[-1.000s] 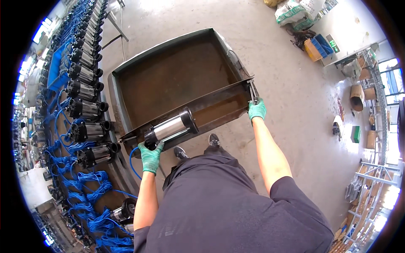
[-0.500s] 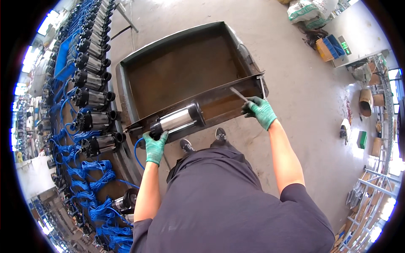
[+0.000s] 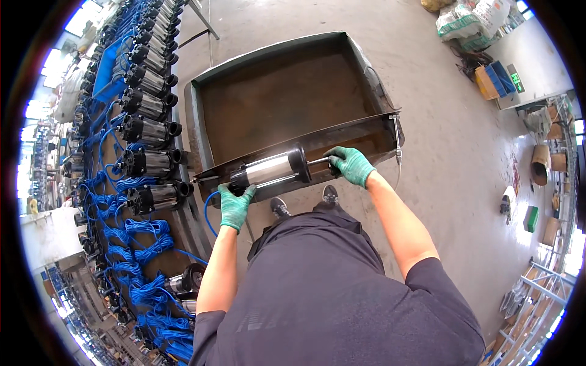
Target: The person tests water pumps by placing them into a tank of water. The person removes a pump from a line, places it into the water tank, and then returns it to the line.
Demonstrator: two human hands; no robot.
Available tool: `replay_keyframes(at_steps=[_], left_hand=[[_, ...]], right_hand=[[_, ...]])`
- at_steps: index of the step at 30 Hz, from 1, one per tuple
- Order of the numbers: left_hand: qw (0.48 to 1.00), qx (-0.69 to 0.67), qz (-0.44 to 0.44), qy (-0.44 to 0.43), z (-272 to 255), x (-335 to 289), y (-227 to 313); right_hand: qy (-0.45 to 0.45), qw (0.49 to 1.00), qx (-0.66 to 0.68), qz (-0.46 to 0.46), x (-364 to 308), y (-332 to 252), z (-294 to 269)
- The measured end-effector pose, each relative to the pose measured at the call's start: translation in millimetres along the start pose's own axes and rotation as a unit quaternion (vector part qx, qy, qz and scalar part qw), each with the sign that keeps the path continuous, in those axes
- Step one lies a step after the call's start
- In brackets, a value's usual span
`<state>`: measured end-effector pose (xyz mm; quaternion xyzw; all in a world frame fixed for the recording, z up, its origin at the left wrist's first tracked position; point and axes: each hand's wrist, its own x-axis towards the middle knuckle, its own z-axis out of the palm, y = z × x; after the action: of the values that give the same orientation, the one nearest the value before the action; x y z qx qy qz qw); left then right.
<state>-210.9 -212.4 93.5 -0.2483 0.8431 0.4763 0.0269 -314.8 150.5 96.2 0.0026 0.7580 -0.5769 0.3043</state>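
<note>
A submersible pump point(image 3: 270, 169) lies on its side on the narrow shelf point(image 3: 351, 135) along the near edge of a metal water tank point(image 3: 202, 131). Its body is shiny steel with black ends, and a blue cable point(image 3: 210, 221) hangs from the left end. My left hand point(image 3: 234, 207), in a green glove, grips that black left end. In my gloved right hand point(image 3: 352, 166) is a thin metal rod-like tool point(image 3: 318, 161). The tool's tip meets the pump's black right end; whether it goes inside is hidden.
Several similar pumps point(image 3: 146, 130) stand in a row on the left bench, beside coiled blue cables point(image 3: 149, 241) and a blue crate point(image 3: 110, 70). A thin hose with a metal fitting point(image 3: 398, 146) hangs at the tank's right corner. Yellow and blue bins point(image 3: 494, 80) sit far right.
My right hand has moved left with the rod-like tool, bringing its tip from above the shelf to the pump's right end. My left hand stays at the pump's left end.
</note>
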Motion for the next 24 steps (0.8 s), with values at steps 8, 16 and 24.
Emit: replay_keyframes(at_steps=[8, 16, 24], left_hand=[[1.000, -0.004, 0.007, -0.010, -1.5, -0.4, -0.4], [1.000, 0.008, 0.009, -0.011, -1.1, -0.6, -0.9], [1.000, 0.013, 0.006, -0.009, -1.1, -0.3, 0.6]], right_hand=[[-0.037, 0.989, 0.113, 0.088, 6.1, -3.9, 0.5], [-0.151, 0.948, 0.254, 0.118, 8.2, 18.7, -14.0], [0.017, 0.975, 0.192, 0.107, 25.7, 20.6, 18.6]])
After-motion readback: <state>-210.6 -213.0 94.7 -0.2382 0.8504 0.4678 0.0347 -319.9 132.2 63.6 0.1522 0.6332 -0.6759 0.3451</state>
